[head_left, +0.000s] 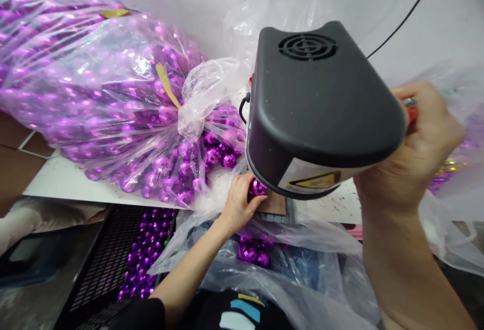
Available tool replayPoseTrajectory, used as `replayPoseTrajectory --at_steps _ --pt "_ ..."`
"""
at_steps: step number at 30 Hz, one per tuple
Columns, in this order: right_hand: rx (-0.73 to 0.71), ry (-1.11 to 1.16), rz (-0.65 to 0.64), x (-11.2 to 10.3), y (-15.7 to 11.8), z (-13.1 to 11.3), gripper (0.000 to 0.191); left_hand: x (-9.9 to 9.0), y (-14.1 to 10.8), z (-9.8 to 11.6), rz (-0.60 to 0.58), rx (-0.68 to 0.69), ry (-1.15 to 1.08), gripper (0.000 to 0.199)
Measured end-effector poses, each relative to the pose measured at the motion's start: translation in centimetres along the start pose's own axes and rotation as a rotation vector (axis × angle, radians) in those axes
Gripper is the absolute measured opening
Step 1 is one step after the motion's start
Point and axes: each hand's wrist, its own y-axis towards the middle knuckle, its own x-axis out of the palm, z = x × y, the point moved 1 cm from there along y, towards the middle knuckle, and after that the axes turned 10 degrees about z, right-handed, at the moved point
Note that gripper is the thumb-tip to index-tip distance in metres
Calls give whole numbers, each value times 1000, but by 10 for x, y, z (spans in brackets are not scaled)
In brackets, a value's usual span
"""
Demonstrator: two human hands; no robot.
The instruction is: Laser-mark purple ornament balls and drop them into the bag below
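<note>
A black machine housing [325,103] with a round vent on top and a yellow warning label fills the middle of the head view. My left hand [240,196] is at the near left foot of this machine, thumb and fingers closed around a shiny purple faceted ball [259,187]. Just beneath the ball lies a brown plate [274,204] on the machine's base. On the machine's right side, my right hand [427,133] is wrapped around a red handle [412,113], which the fingers mostly cover. The housing hides whatever is under its far part.
A large clear bag [113,93] full of purple balls lies to the left, tied at its neck. A black crate [102,254] with small purple balls stands below the table edge. Clear plastic [321,269] with purple balls drapes over my lap. A black cable [408,12] runs up the wall.
</note>
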Motion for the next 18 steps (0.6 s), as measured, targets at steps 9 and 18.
replayPoseTrajectory --at_steps 9,18 --pt "14 1 9 1 -1 1 38 18 9 12 -33 -69 -6 38" --pt "6 50 0 2 -4 3 30 21 8 16 -87 -62 -20 33"
